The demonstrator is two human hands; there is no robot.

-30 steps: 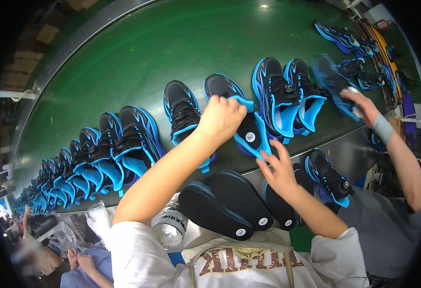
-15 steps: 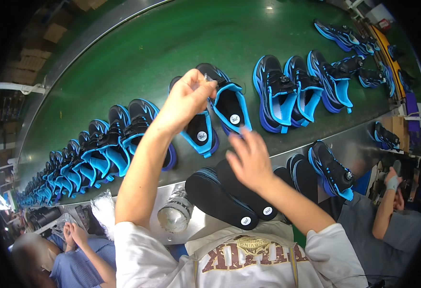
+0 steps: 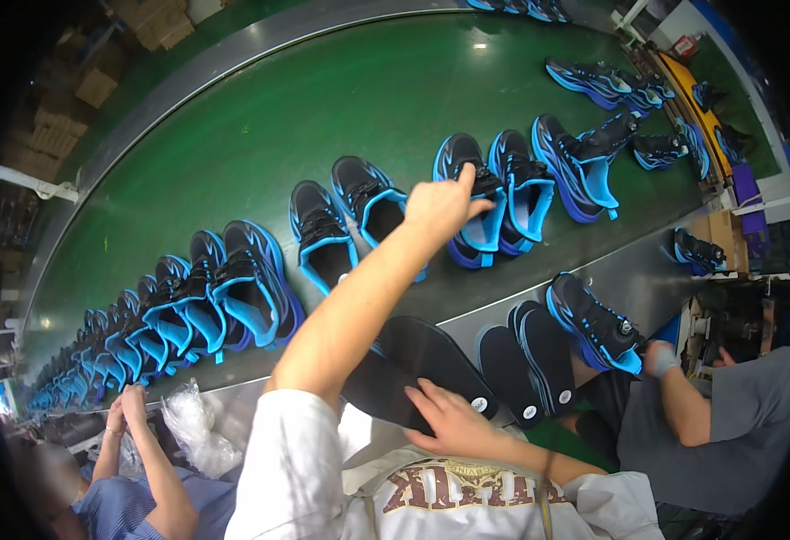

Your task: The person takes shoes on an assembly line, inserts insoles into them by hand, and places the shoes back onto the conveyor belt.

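Observation:
Over a row of black and blue sneakers, my left hand (image 3: pixel 444 211) reaches across, index finger and thumb spread. Its fingertip is at the tongue of one sneaker (image 3: pixel 458 153), whose pale inside shows. My right hand (image 3: pixel 458 421) lies low in front of me with its fingers apart on a stack of black insoles (image 3: pixel 422 346). A round white label marks the heel of an insole there. Left of my left hand sits a pair of sneakers (image 3: pixel 314 211) with dark insides, partly covered by my forearm.
Further insoles (image 3: pixel 539 346) lie beside the stack, then a single sneaker (image 3: pixel 588 315) at the metal edge. A long row of sneakers (image 3: pixel 201 297) runs left along the green belt (image 3: pixel 260 162). Co-workers sit at both sides, one in a grey sleeve (image 3: pixel 719 432). Clear plastic bags (image 3: pixel 198 427) are at lower left.
My left hand has gone from the dark-insoled pair to the sneaker on its right. My right hand has dropped from beside that pair onto the insoles. The view has shifted.

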